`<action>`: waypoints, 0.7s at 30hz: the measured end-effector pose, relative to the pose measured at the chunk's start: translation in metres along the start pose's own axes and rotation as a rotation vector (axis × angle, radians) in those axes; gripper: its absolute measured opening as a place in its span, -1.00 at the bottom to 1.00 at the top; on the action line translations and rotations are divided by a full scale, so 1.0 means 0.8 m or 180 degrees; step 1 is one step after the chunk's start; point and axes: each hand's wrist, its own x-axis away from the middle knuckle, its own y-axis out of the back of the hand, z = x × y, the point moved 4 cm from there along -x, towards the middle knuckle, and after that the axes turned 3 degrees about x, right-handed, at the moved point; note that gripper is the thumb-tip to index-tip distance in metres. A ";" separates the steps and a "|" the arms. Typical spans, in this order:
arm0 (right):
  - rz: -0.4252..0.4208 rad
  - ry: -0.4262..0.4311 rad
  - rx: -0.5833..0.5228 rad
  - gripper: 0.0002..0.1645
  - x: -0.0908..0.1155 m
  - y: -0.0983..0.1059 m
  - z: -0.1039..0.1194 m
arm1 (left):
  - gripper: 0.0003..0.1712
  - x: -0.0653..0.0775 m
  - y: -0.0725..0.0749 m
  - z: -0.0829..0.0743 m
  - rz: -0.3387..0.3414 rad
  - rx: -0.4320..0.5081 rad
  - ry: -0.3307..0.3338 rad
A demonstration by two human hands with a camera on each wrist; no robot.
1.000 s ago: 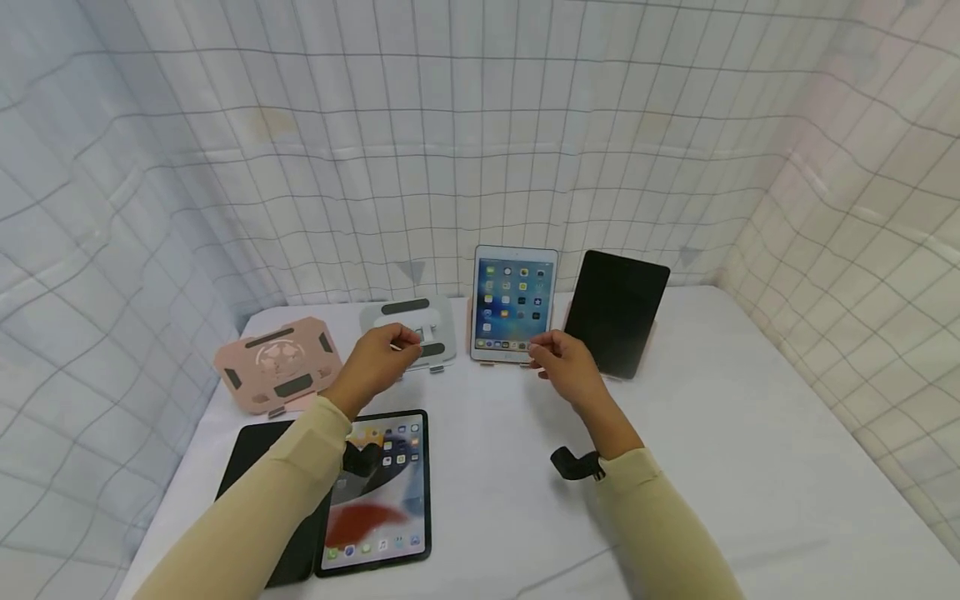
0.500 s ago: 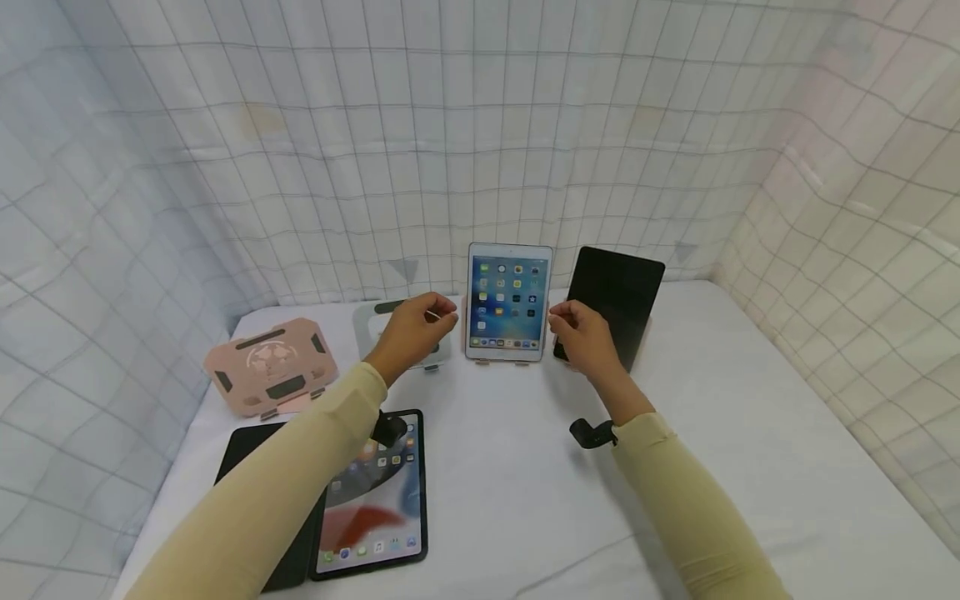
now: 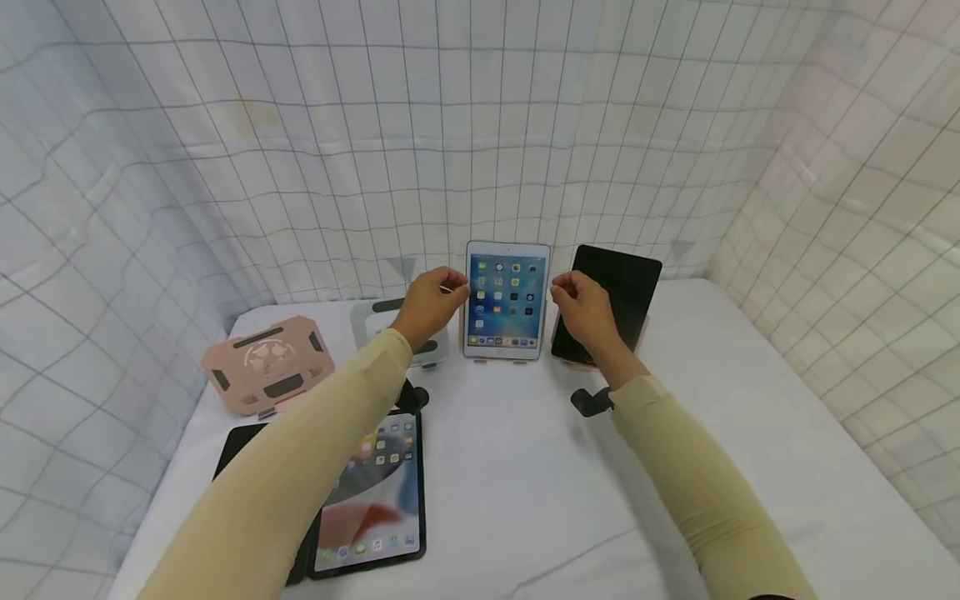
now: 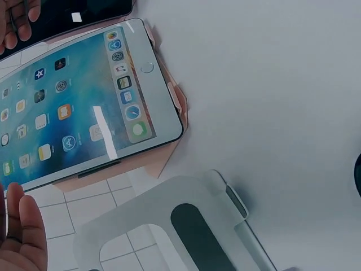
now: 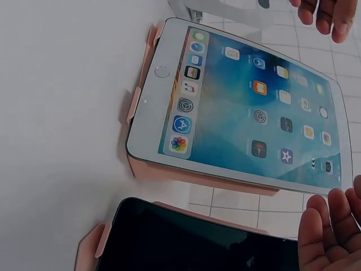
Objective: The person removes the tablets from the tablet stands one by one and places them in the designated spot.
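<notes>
A white tablet [image 3: 506, 300] with its home screen lit leans upright on a pink stand [image 5: 169, 172] at the back of the table. My left hand [image 3: 431, 304] is at its left edge, in front of the grey stand [image 3: 366, 321]. My right hand [image 3: 588, 312] is just off its right edge and partly covers a dark-screened tablet [image 3: 622, 283]. Both hands have loosely bent fingers around nothing. Fingertips [image 4: 34, 217] of the left hand lie very near the white tablet's side in the left wrist view; contact cannot be told.
A folded-out pink stand [image 3: 262, 362] is at the left. Closer in lies a large lit tablet [image 3: 367, 517] beside a black flat panel [image 3: 232, 442], partly under my left sleeve. A white gridded curtain [image 3: 375, 167] encloses the back and sides of the white table [image 3: 510, 467].
My left hand has moved right and away from me, from the grey stand to the white tablet's left edge. The right hand has shifted right and up, off the tablet's front. The tablets stay put.
</notes>
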 end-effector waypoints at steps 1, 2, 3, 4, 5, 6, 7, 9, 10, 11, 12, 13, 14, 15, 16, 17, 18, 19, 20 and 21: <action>-0.0013 -0.0004 0.0002 -0.73 -0.001 0.000 -0.001 | -0.74 -0.003 -0.001 0.001 -0.0033 0.0018 0.0015; -0.0026 -0.0006 0.0004 -0.73 -0.003 0.000 -0.002 | -0.74 -0.005 -0.001 0.001 -0.0070 0.0043 0.0031; -0.0036 -0.0011 0.0001 -0.73 -0.003 0.000 -0.002 | -0.73 -0.007 -0.002 0.002 -0.0104 0.0072 0.0053; -0.0045 -0.0016 0.0011 -0.74 -0.004 0.000 -0.003 | -0.72 -0.009 -0.003 0.003 -0.0135 0.0093 0.0074; -0.0052 -0.0018 0.0018 -0.74 -0.005 0.000 -0.004 | -0.71 -0.011 -0.004 0.004 -0.0162 0.0112 0.0097; -0.0058 -0.0022 0.0018 -0.74 -0.006 -0.001 -0.005 | -0.70 -0.013 -0.006 0.005 -0.0177 0.0127 0.0129; -0.0067 -0.0036 0.0016 -0.74 -0.007 -0.001 -0.006 | -0.70 -0.015 -0.008 0.005 -0.0186 0.0138 0.0161; -0.0073 -0.0063 0.0006 -0.74 -0.008 -0.002 -0.008 | -0.68 -0.018 -0.012 0.004 -0.0187 0.0137 0.0205; -0.0072 -0.0070 -0.0004 -0.74 -0.009 -0.002 -0.008 | -0.68 -0.019 -0.014 0.003 -0.0196 0.0138 0.0224; -0.0068 -0.0077 -0.0005 -0.73 -0.011 -0.003 -0.008 | -0.69 -0.020 -0.016 0.002 -0.0212 0.0160 0.0248; -0.0067 -0.0086 -0.0015 -0.73 -0.012 -0.004 -0.008 | -0.69 -0.021 -0.017 0.001 -0.0238 0.0175 0.0266; -0.0062 -0.0092 -0.0018 -0.72 -0.014 -0.005 -0.007 | -0.69 -0.022 -0.017 0.000 -0.0284 0.0194 0.0281; -0.0062 -0.0100 -0.0015 -0.71 -0.017 -0.006 -0.007 | -0.69 -0.024 -0.018 -0.001 -0.0334 0.0222 0.0296; -0.0066 -0.0109 -0.0002 -0.69 -0.019 -0.007 -0.006 | -0.69 -0.025 -0.018 -0.001 -0.0394 0.0259 0.0310; -0.0075 -0.0113 -0.0011 -0.68 -0.022 -0.007 -0.005 | -0.69 -0.026 -0.017 -0.002 -0.0459 0.0298 0.0324; -0.0086 -0.0126 -0.0011 -0.68 -0.024 -0.008 -0.004 | -0.69 -0.027 -0.016 -0.002 -0.0524 0.0331 0.0343; -0.0099 -0.0142 -0.0028 -0.67 -0.027 -0.008 -0.003 | -0.69 -0.028 -0.016 -0.002 -0.0584 0.0358 0.0356; -0.0111 -0.0155 -0.0040 -0.67 -0.029 -0.008 -0.002 | -0.68 -0.029 -0.015 -0.002 -0.0636 0.0379 0.0361; -0.0131 -0.0176 -0.0054 -0.67 -0.032 -0.008 -0.002 | -0.68 -0.030 -0.014 -0.002 -0.0674 0.0402 0.0368; -0.0147 -0.0192 -0.0071 -0.67 -0.034 -0.008 -0.001 | -0.68 -0.031 -0.014 -0.001 -0.0702 0.0425 0.0371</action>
